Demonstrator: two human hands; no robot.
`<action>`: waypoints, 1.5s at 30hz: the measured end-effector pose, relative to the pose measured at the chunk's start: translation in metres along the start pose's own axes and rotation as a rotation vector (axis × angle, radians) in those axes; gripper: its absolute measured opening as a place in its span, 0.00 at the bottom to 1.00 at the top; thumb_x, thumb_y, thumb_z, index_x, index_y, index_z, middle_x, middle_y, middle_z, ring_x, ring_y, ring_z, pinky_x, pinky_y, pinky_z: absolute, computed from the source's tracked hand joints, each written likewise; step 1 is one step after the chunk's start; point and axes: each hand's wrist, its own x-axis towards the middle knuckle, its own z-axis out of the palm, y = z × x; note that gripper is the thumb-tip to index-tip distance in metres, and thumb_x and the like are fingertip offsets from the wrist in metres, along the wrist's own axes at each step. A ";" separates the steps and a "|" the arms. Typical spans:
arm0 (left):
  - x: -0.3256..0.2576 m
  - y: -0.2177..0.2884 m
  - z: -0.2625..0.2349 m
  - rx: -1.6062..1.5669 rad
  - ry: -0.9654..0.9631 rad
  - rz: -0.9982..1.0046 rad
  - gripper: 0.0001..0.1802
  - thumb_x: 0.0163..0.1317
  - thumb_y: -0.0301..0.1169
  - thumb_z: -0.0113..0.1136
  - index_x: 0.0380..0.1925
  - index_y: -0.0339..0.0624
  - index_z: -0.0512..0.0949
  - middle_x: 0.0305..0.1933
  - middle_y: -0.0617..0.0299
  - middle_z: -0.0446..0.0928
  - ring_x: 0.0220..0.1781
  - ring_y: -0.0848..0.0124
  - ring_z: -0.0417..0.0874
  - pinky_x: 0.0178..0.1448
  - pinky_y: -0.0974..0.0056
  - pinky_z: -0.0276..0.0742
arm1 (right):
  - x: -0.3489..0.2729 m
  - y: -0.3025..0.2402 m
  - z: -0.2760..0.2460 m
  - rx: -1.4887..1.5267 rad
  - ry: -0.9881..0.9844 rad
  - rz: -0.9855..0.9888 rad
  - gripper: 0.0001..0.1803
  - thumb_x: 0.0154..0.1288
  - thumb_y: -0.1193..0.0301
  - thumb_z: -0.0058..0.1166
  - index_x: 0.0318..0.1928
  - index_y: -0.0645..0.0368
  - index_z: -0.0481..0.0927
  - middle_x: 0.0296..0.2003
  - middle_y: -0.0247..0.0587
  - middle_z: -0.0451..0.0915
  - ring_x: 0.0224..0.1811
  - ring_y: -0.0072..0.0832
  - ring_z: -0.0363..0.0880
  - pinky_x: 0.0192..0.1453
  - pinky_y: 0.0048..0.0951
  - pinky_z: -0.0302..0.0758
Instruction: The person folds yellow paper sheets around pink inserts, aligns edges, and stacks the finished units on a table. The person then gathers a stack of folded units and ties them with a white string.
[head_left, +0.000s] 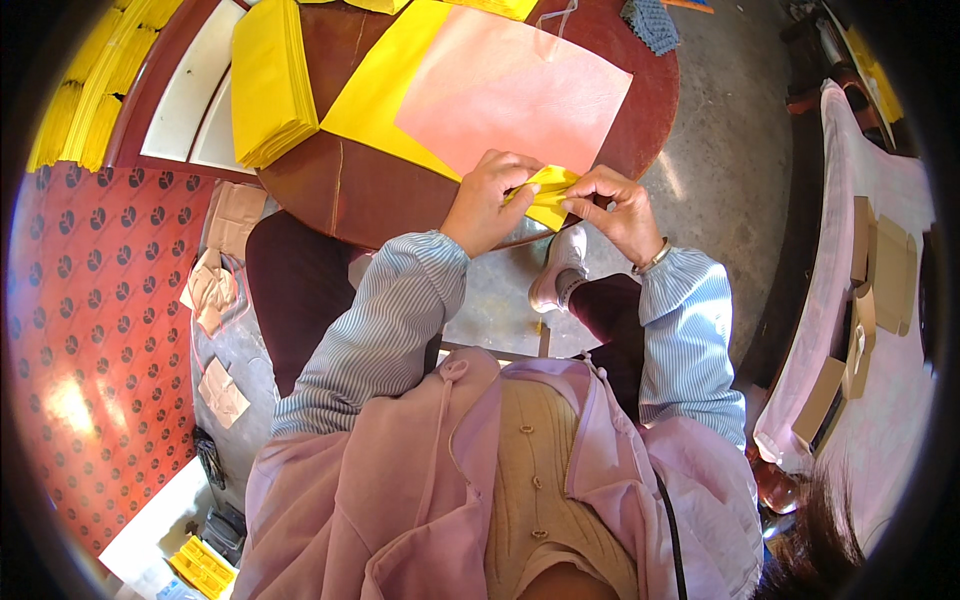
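Note:
At the near edge of the round brown table (335, 200), both hands pinch a small folded piece of yellow paper (549, 190). My left hand (490, 200) grips its left side with thumb and fingers. My right hand (622, 212) pinches its right edge, with the fingertips closed. Creases run across the piece between them. Just beyond the hands lies a flat pink sheet (520, 85), partly over a larger yellow sheet (375, 95). Further left on the table is a thick stack of folded yellow paper (272, 90).
More yellow paper (500, 6) lies along the far side, near a blue textured cloth (650, 25). Yellow bundles (90, 80) are piled at upper left. Brown paper pieces (222, 392) lie on the floor at left. Open cardboard boxes (890, 275) rest on a pink-covered surface at right.

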 end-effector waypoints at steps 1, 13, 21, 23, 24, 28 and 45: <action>0.000 0.000 0.000 -0.004 0.001 -0.006 0.11 0.68 0.27 0.62 0.45 0.31 0.85 0.53 0.53 0.85 0.56 0.58 0.83 0.55 0.59 0.82 | 0.000 -0.001 0.000 -0.011 0.005 0.004 0.06 0.65 0.78 0.73 0.41 0.61 0.90 0.37 0.28 0.82 0.35 0.13 0.77 0.38 0.19 0.73; 0.002 -0.003 -0.005 -0.085 -0.028 -0.034 0.09 0.66 0.26 0.59 0.39 0.31 0.84 0.53 0.52 0.86 0.56 0.54 0.82 0.60 0.55 0.80 | -0.001 0.001 0.003 0.017 0.015 0.000 0.06 0.62 0.80 0.74 0.38 0.62 0.89 0.36 0.28 0.81 0.32 0.13 0.77 0.35 0.18 0.73; 0.002 -0.004 -0.006 -0.080 -0.049 -0.021 0.09 0.67 0.23 0.58 0.43 0.30 0.82 0.56 0.50 0.83 0.57 0.58 0.82 0.58 0.59 0.80 | 0.000 -0.005 0.003 -0.053 0.025 -0.098 0.07 0.62 0.82 0.72 0.39 0.61 0.89 0.35 0.28 0.80 0.33 0.13 0.77 0.37 0.18 0.74; 0.002 -0.001 -0.006 -0.076 -0.032 0.006 0.09 0.66 0.24 0.60 0.43 0.31 0.83 0.57 0.51 0.83 0.57 0.58 0.82 0.58 0.58 0.80 | 0.003 -0.010 0.006 -0.034 0.054 -0.148 0.07 0.62 0.83 0.72 0.39 0.60 0.89 0.35 0.28 0.80 0.35 0.14 0.78 0.37 0.19 0.74; 0.002 0.000 -0.005 -0.088 -0.017 0.016 0.09 0.64 0.25 0.61 0.42 0.32 0.84 0.55 0.51 0.84 0.57 0.57 0.81 0.60 0.57 0.79 | 0.006 -0.012 0.009 -0.015 0.076 -0.170 0.07 0.62 0.83 0.71 0.39 0.60 0.89 0.35 0.28 0.80 0.36 0.14 0.79 0.37 0.19 0.75; 0.000 0.009 0.002 -0.087 0.042 -0.013 0.11 0.59 0.26 0.66 0.41 0.36 0.86 0.49 0.54 0.86 0.56 0.54 0.80 0.62 0.53 0.78 | 0.026 -0.020 0.011 -0.159 0.096 -0.329 0.09 0.59 0.82 0.73 0.39 0.60 0.89 0.35 0.34 0.81 0.40 0.26 0.82 0.43 0.26 0.77; -0.001 0.019 0.011 0.006 0.137 -0.077 0.13 0.59 0.26 0.67 0.45 0.36 0.86 0.52 0.52 0.85 0.55 0.51 0.80 0.60 0.52 0.79 | 0.202 0.083 -0.153 -1.335 0.666 -0.020 0.12 0.70 0.62 0.64 0.51 0.47 0.88 0.51 0.29 0.85 0.58 0.35 0.78 0.59 0.47 0.73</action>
